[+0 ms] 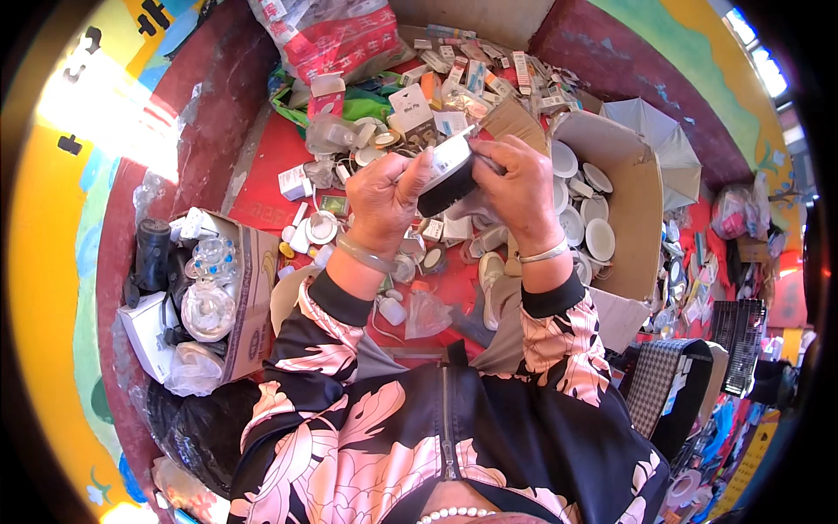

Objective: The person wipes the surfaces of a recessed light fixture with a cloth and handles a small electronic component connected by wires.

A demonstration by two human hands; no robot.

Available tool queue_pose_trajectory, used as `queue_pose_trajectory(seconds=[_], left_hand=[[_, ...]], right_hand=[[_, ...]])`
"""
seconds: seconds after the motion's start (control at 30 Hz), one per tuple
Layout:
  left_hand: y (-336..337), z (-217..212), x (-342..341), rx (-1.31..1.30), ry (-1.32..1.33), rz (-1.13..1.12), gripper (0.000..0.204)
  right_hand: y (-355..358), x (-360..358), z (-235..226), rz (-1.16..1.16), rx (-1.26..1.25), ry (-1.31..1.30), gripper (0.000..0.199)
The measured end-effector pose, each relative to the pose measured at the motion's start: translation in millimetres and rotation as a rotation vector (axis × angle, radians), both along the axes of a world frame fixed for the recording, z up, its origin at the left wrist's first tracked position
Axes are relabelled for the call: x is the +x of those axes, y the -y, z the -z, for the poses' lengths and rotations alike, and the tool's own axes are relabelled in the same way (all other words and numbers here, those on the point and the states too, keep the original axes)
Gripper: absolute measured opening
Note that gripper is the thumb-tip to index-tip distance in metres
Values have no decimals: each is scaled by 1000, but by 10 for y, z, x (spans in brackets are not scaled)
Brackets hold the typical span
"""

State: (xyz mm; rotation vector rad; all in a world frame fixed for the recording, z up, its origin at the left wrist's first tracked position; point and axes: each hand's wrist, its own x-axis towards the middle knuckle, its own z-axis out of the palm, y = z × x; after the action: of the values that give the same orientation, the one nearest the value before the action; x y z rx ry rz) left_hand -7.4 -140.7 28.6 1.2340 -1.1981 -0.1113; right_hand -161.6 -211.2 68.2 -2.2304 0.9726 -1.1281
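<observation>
In front of my chest I hold up a white item with a rounded black side (448, 188) and a label on its white face; its exact kind is unclear. My left hand (384, 194) is closed on its left end, thumb on the white face. My right hand (518, 185) is closed at its right end, fingers bent around the edge. Beneath my hands lies a spread of small boxes, round white fittings and clear plastic packs. A white round fitting (321, 228) lies below and left of my left hand.
To the right, an open cardboard box (628, 205) holds several round white lamp fittings (600, 238). At left, another carton (253, 301) is filled with mixed goods. A red-and-white sack (336, 35) stands at the back, near a heap of small packages (476, 77).
</observation>
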Motion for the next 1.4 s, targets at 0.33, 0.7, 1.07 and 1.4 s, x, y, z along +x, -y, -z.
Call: queue_pose_trajectory(seconds=[0.33,0.7,1.07,1.4], left_hand=[[6,5,40,74,-60,-22,37],[141,150,105,233,-665,184,50],[154,43,119,139,-952,251,45],[34,46,93,165,-280,75,44]], right_hand=[[-63,43,62,57,-34,92,14],[256,-152,191,152,279,469,9],[179,-345,-144,-239,911,635,15],[-27,-66,-53,20,145,-106,17]])
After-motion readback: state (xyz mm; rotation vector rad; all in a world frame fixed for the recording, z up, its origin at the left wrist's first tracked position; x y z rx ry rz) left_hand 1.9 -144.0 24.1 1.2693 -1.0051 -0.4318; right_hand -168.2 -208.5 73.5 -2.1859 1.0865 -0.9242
